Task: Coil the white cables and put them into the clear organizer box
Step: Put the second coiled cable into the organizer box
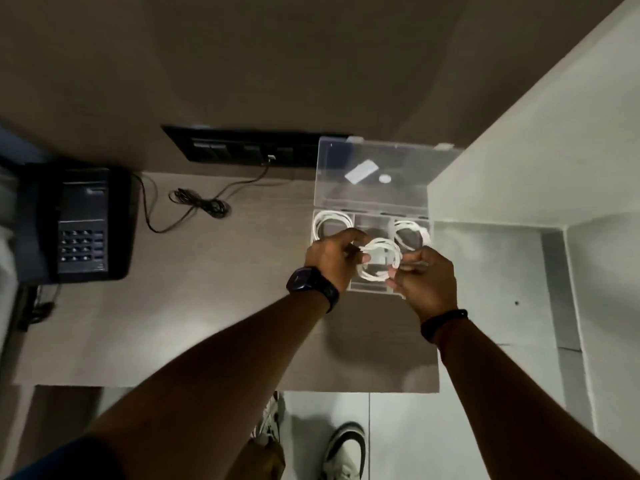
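Note:
The clear organizer box (372, 211) lies on the desk with its lid (398, 157) propped open against the wall. A coiled white cable (332, 223) rests in the left compartment and another coiled cable (412, 233) in the right one. A third white cable coil (381, 259) hangs just above the middle compartment, held from both sides. My left hand (332, 259) pinches its left edge and my right hand (424, 278) grips its right edge. My hands hide the front part of the box.
A black desk telephone (78, 223) stands at the left, its dark cord (201, 204) looping across the desk to a black socket panel (249, 147) on the wall. A white partition (519, 174) rises right beside the box. Shoes (343, 452) show on the floor below.

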Demonstrator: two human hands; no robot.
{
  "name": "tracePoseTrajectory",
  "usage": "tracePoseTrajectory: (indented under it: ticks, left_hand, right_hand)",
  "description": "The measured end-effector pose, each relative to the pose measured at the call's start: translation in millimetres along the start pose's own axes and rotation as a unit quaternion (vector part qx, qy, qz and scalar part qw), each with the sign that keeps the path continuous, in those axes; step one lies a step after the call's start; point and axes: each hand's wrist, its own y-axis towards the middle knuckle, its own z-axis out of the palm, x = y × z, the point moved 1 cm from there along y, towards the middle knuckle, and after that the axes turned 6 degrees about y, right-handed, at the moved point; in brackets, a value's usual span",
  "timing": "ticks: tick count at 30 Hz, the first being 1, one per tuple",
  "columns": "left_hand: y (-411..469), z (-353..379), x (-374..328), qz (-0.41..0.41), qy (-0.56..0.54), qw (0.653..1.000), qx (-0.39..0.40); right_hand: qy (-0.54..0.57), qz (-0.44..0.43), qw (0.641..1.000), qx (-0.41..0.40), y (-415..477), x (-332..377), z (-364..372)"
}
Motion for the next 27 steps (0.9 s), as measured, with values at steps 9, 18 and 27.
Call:
tracePoseTrajectory:
  ticks: [9,18,27]
  left_hand:
    - [12,16,22,0.148,0.176,0.973,-0.025]
    - [15,10,23,0.264,0.375,0.888,0.015]
    - [14,16,17,0.214,0.443,0.87,0.018]
  right_hand:
    - [-0.089,-0.13,0.987,-0.043,8,-33,15]
    - [-0.199,-0.229,0.951,-0.053,1,-29,26]
    - [-0.358,-0.307,0.879,-0.065,-11,-26,29]
